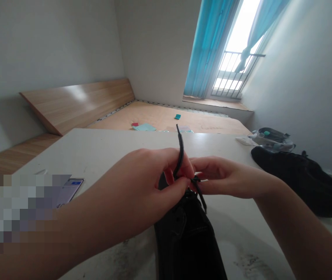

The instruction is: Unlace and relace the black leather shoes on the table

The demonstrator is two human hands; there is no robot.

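Note:
A black shoe rests on the white table directly in front of me, its opening toward me. Above its front part both my hands meet at the black shoelace. My left hand pinches the lace between thumb and fingers, and one lace end stands up past the knuckles. From the other side, my right hand also pinches the lace, with thumb and index finger pressed together near the knot. Another lace end hangs down along the shoe's right side. My fingers partly hide the knot and the toe of the shoe.
A second black shoe lies at the table's right, beside a clear plastic bag. A phone lies on the left of the white table. Beyond stand a wooden bed board and a window with blue curtains.

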